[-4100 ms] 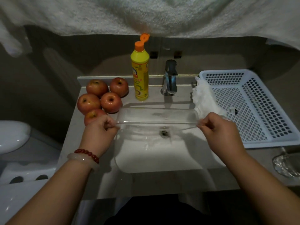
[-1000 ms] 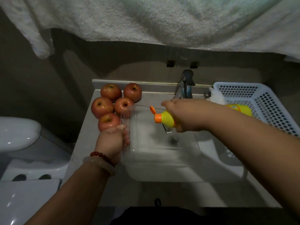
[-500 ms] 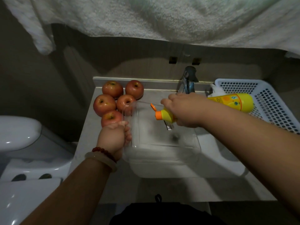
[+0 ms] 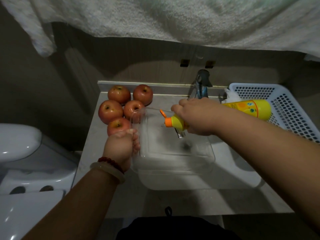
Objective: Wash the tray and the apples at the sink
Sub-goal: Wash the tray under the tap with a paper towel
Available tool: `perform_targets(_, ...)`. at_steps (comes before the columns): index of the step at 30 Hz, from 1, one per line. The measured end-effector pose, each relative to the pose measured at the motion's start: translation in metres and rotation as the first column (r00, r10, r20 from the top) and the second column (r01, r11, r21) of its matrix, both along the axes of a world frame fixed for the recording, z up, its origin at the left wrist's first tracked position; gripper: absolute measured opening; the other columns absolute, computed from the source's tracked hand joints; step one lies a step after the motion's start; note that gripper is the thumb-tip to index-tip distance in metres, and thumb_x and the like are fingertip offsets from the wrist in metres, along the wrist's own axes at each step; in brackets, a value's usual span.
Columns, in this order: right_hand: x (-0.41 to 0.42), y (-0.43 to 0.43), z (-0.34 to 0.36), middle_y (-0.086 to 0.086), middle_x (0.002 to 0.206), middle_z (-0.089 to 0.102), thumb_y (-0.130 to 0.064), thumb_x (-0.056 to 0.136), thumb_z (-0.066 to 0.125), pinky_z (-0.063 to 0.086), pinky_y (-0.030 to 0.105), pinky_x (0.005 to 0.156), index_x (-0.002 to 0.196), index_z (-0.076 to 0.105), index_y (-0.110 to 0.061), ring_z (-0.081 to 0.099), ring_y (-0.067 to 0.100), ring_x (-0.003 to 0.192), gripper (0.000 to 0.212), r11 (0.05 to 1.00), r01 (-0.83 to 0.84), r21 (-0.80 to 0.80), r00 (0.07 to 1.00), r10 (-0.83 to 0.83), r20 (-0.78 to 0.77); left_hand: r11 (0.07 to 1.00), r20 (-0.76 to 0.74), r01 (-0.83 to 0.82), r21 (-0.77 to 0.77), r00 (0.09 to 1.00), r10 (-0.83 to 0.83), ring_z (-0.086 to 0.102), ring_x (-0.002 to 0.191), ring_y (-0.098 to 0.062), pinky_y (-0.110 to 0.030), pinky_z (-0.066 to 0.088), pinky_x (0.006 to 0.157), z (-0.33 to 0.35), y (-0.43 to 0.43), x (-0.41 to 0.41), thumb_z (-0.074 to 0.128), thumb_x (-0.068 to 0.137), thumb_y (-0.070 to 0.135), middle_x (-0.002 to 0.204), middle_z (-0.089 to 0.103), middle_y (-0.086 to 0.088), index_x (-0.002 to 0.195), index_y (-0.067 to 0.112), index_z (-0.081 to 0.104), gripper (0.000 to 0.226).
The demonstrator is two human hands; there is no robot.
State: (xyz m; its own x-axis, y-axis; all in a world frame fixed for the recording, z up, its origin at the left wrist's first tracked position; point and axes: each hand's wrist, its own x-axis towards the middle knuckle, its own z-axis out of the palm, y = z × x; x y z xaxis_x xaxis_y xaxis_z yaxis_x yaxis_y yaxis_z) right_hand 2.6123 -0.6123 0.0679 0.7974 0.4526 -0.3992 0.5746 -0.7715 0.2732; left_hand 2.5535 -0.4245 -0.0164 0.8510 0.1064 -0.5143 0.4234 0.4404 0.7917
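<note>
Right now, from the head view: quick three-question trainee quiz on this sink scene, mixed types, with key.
1. How many apples sit on the counter?
2. True or false: the right hand holds the soap bottle upright with its cap shut.
3. The left hand grips: A) an apple B) the clear tray C) the faucet

Key: 1) five 2) false: it is tipped, its orange cap flipped open over the tray 3) B

The one camera sat on my head, looking forward and steeply down at the sink (image 4: 199, 181) from close above. My forearms entered from the bottom edge, a hanging towel (image 4: 173, 19) filled the top, and a toilet (image 4: 19, 141) showed far left.
</note>
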Motion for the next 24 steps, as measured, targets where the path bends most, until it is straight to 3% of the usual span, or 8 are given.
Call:
perform_targets(4, 0.001, -0.007, 0.000, 0.008, 0.136, 0.045, -0.025, 0.085, 0.068, 0.046, 0.037, 0.081, 0.143, 0.031, -0.021, 0.050, 0.029, 0.118, 0.069, 0.997, 0.046, 0.066, 0.999, -0.044, -0.023, 0.999, 0.019, -0.019, 0.043, 1.000, 0.018, 0.048, 0.041, -0.008, -0.017, 0.046, 0.045, 0.001, -0.001, -0.001, 0.045, 0.096, 0.005, 0.045, 0.049, 0.004, 0.065, 0.009, 0.052, 0.032)
perform_targets(9, -0.004, -0.026, 0.009, 0.003, 0.144, 0.042, -0.028, 0.080, 0.075, 0.041, 0.030, 0.093, 0.146, 0.028, -0.026, 0.048, 0.022, 0.124, 0.081, 0.906, 0.217, 0.362, 0.972, -0.167, -0.165, 0.999, 0.013, -0.029, 0.021, 1.000, 0.029, 0.051, 0.044, -0.010, -0.018, 0.048, 0.045, 0.003, 0.002, -0.002, 0.045, 0.097, 0.006, 0.050, 0.052, 0.001, 0.069, 0.007, 0.055, 0.030)
perform_targets(13, -0.006, -0.042, 0.025, -0.003, 0.124, 0.054, -0.027, 0.075, 0.080, 0.038, 0.023, 0.082, 0.141, 0.037, -0.029, 0.053, 0.013, 0.103, 0.080, 0.705, 0.326, 0.630, 0.945, -0.245, -0.215, 0.992, 0.008, -0.043, 0.117, 0.999, 0.042, 0.050, 0.055, -0.016, -0.020, 0.050, 0.048, 0.004, 0.001, -0.006, 0.048, 0.097, 0.010, 0.065, 0.051, -0.007, 0.073, 0.006, 0.057, 0.026)
perform_targets(16, -0.001, -0.042, 0.039, -0.010, 0.098, 0.060, -0.023, 0.073, 0.081, 0.045, 0.017, 0.071, 0.132, 0.045, -0.028, 0.059, 0.004, 0.085, 0.070, 0.449, 0.330, 0.830, 0.927, -0.320, -0.195, 0.979, 0.026, -0.041, 0.199, 0.999, 0.036, 0.048, 0.055, -0.015, -0.021, 0.049, 0.049, 0.007, -0.002, -0.008, 0.047, 0.098, 0.011, 0.066, 0.049, -0.008, 0.074, 0.006, 0.056, 0.026)
perform_targets(19, 0.015, -0.034, 0.049, -0.014, 0.093, 0.059, -0.022, 0.074, 0.081, 0.047, 0.019, 0.078, 0.123, 0.047, -0.028, 0.059, 0.003, 0.086, 0.060, 0.224, 0.252, 0.941, 0.921, -0.354, -0.163, 0.986, 0.035, -0.049, 0.160, 0.998, 0.044, 0.047, 0.047, -0.011, -0.021, 0.046, 0.045, 0.010, -0.003, -0.009, 0.048, 0.097, 0.012, 0.060, 0.046, -0.005, 0.070, 0.008, 0.053, 0.028)
perform_targets(22, 0.037, -0.020, 0.051, -0.015, 0.096, 0.056, -0.025, 0.077, 0.079, 0.042, 0.010, 0.076, 0.124, 0.047, -0.024, 0.056, 0.000, 0.086, 0.057, 0.143, 0.144, 0.979, 0.917, -0.391, -0.078, 0.953, 0.035, -0.023, 0.302, 0.999, 0.013, 0.046, 0.048, -0.013, -0.022, 0.045, 0.045, 0.003, -0.002, -0.010, 0.049, 0.098, 0.017, 0.055, 0.046, -0.002, 0.070, 0.010, 0.054, 0.029)
perform_targets(24, 0.054, -0.010, 0.043, -0.010, 0.103, 0.057, -0.026, 0.078, 0.079, 0.042, 0.011, 0.078, 0.128, 0.047, -0.020, 0.056, 0.005, 0.092, 0.060, 0.082, 0.127, 0.988, 0.907, -0.414, -0.082, 0.932, 0.047, -0.011, 0.361, 0.999, -0.006, 0.043, 0.046, -0.015, -0.023, 0.041, 0.043, -0.004, -0.001, -0.008, 0.045, 0.100, 0.018, 0.052, 0.044, -0.001, 0.070, 0.013, 0.051, 0.031)
